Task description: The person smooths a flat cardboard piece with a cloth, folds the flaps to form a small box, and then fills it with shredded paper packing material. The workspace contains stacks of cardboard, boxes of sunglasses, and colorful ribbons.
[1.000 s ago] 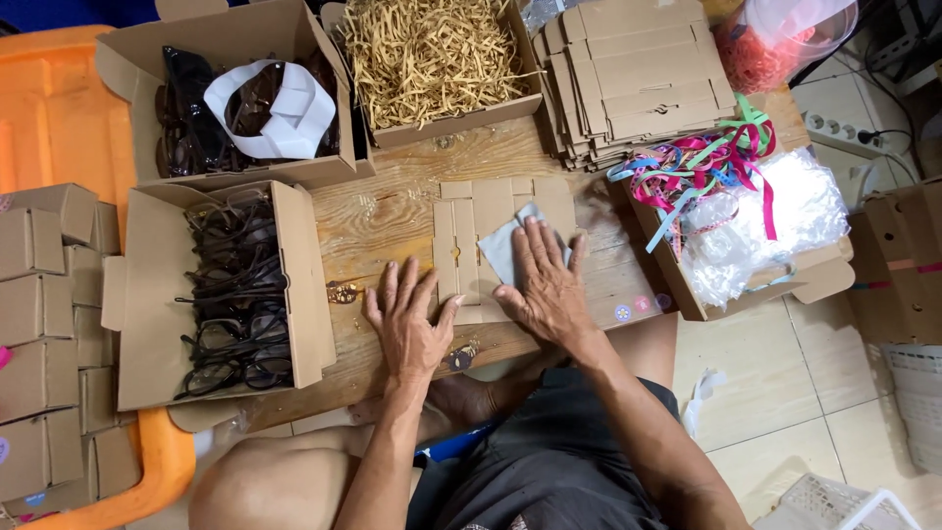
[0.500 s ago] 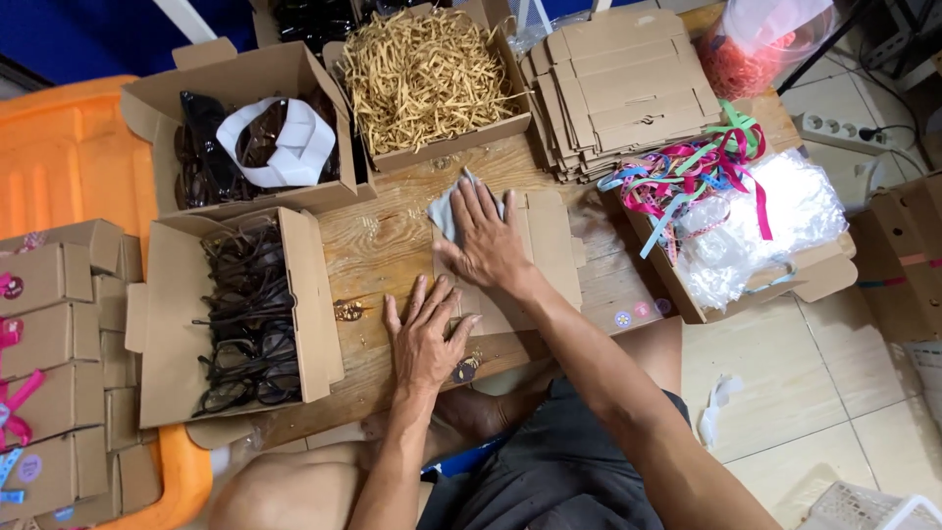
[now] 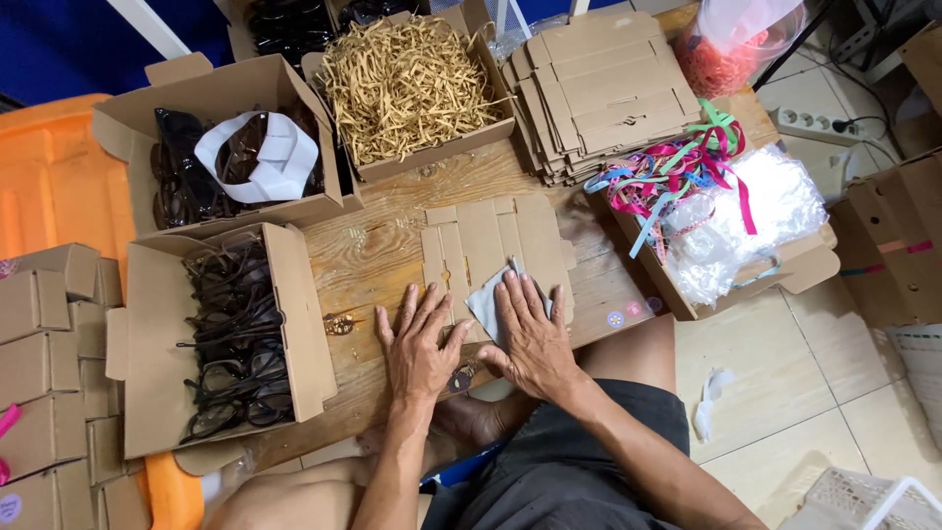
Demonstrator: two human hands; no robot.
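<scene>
A flat unfolded cardboard box blank [image 3: 491, 245] lies on a low wooden table [image 3: 383, 245]. My left hand [image 3: 420, 344] rests flat, fingers spread, on the blank's near left edge. My right hand [image 3: 535, 334] presses flat on a small grey cloth [image 3: 488, 304] that lies on the blank. Neither hand grips anything.
An open box of dark eyeglasses [image 3: 231, 339] sits at left. Behind stand a box of glasses with white paper [image 3: 240, 162], a box of straw-coloured shredded filler [image 3: 407, 83], and a stack of flat blanks [image 3: 599, 88]. Ribbons and plastic bags [image 3: 716, 196] lie right. Folded small boxes [image 3: 44, 334] pile far left.
My right hand has drawn back toward me across the blank, from its far edge to its near part, with the grey cloth under it. My left hand stayed put.
</scene>
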